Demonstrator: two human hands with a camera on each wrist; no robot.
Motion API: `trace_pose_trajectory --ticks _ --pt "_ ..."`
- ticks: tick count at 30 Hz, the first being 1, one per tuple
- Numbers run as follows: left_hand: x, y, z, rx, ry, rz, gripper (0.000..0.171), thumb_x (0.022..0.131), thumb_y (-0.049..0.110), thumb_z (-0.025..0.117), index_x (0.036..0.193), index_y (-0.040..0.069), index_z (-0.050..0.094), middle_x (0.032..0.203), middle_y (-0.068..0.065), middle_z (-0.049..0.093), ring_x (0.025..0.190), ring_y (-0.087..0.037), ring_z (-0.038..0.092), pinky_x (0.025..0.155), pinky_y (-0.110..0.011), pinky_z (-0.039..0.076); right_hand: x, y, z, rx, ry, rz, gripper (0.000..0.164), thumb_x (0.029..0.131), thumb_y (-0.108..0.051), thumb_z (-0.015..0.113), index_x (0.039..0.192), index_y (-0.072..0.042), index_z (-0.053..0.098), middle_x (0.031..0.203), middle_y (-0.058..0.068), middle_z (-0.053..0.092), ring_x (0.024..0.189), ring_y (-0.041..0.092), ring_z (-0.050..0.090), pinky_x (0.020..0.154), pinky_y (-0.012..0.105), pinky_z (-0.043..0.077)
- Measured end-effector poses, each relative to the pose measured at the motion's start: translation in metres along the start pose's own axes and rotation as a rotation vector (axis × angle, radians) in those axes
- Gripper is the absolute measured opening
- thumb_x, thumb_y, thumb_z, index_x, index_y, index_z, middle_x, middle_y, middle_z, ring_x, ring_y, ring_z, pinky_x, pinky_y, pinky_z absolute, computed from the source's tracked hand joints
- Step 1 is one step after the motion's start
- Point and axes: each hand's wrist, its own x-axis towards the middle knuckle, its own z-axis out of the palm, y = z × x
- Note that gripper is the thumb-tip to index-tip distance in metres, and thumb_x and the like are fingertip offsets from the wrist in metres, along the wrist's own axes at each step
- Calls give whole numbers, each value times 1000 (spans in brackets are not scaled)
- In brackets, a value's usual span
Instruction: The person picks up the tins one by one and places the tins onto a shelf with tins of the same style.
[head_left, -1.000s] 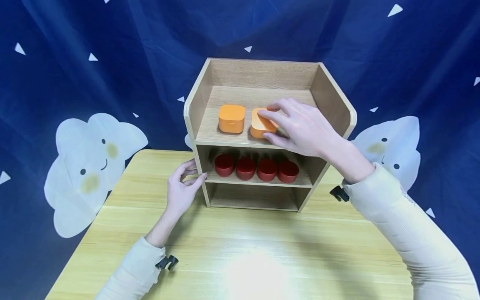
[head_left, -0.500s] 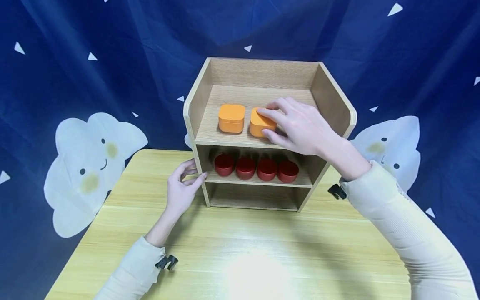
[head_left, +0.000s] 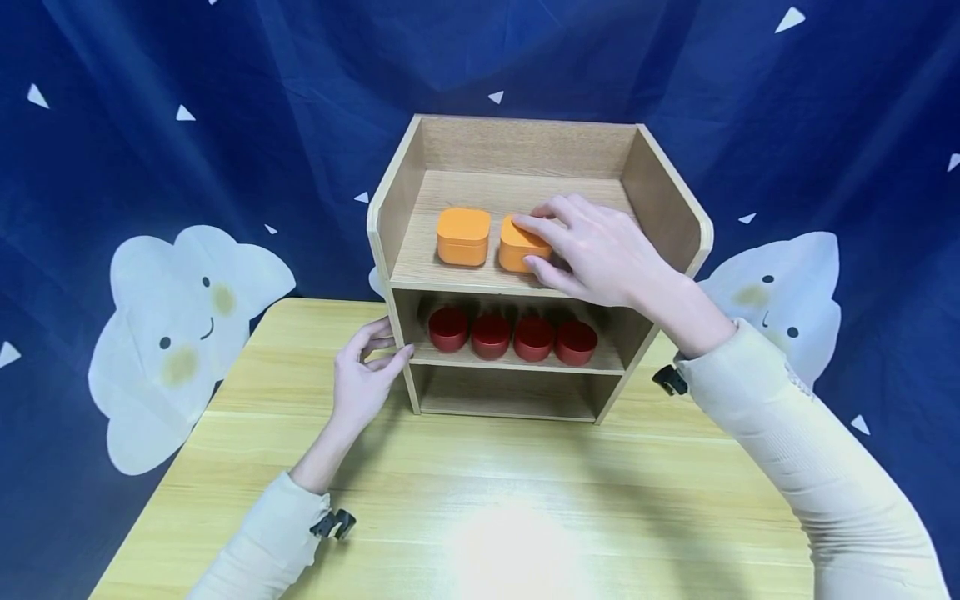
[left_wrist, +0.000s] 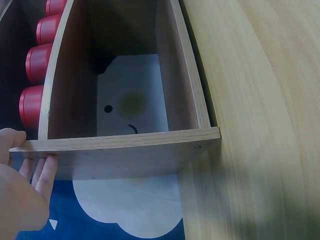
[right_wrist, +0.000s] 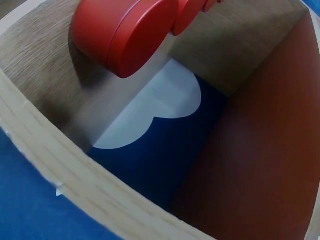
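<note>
A small wooden shelf unit (head_left: 525, 150) stands on the table. On its top level my right hand (head_left: 600, 254) holds an orange rounded-square box (head_left: 516, 250), thumb at the front and fingers over the lid. To its left sits a similar orange box (head_left: 462, 237), a narrow gap between them. My left hand (head_left: 362, 379) grips the unit's left side panel. In the left wrist view, the thumb of my left hand (left_wrist: 22, 197) lies on the panel's front edge and the fingers touch its outer face. The right wrist view does not show my right hand.
Several round red tins (head_left: 491, 336) stand in a row on the middle shelf; a red tin (right_wrist: 135, 35) is close in the right wrist view. The bottom compartment lies below. A blue curtain (head_left: 300, 83) with clouds hangs behind the wooden table (head_left: 420, 500).
My right hand and the orange box in it have shifted very slightly left and back, towards the other orange box. My left hand has stayed on the side panel.
</note>
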Motion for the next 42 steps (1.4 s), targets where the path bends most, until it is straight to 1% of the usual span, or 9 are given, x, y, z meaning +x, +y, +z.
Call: trace_pose_trajectory --ticks 9,16,22,28,31,35,36,39,42 --pt "-1 0 1 1 1 1 45 87 -12 77 130 -7 67 125 -28 71 96 1 69 79 -16 66 0 2 1 -8 16 -13 49 103 -40 61 143 -11 63 130 16 67 106 36 67 77 53 60" --pt "-1 0 0 -4 1 -10 45 87 -11 77 131 -6 67 126 -26 71 97 0 69 81 -19 67 -2 2 -5 -24 30 -25 55 101 -47 62 145 -13 61 133 16 66 104 35 68 72 50 60" --pt "-1 -1 0 -9 2 -12 46 87 -12 77 131 -6 67 126 -26 71 97 0 69 81 -19 67 -6 0 -8 -34 42 -17 62 99 -50 65 148 -13 58 138 16 64 108 36 68 76 52 61" --pt "0 -1 -1 -1 -2 -16 47 87 -11 77 132 -6 66 126 -25 71 97 0 69 82 -20 67 -16 -3 -10 -31 93 -40 62 97 -47 66 148 -12 58 138 16 65 110 37 68 78 54 61" --pt "2 -2 -4 10 -13 -24 47 87 -9 79 132 -5 67 121 -9 74 97 1 69 82 -20 67 -23 -5 -11 -33 112 -47 63 98 -49 63 149 -12 57 142 17 64 114 39 68 76 56 62" --pt "3 -2 -7 15 -21 -22 47 87 -7 80 132 -4 68 112 17 71 97 1 70 80 -17 67 -31 -7 -13 -58 133 -49 66 103 -58 51 150 -12 56 144 19 63 116 41 68 78 56 63" --pt "3 -2 -8 15 -20 -18 46 87 -6 80 131 -4 68 111 20 70 97 2 70 80 -17 67 -33 -8 -13 -67 138 -48 67 104 -60 48 150 -11 56 143 19 63 117 41 68 79 56 63" --pt "2 1 -9 16 -8 5 44 88 -5 80 130 -3 69 111 22 71 97 1 71 81 -17 67 -40 -11 -14 -87 152 -38 71 106 -65 42 150 -11 56 143 20 63 119 43 67 83 58 63" --pt "0 4 -10 26 5 34 43 88 -5 80 130 -2 70 113 17 72 97 1 72 83 -17 66 -47 -16 -16 -90 167 -26 72 106 -66 40 151 -11 55 143 20 63 119 43 67 84 59 63"
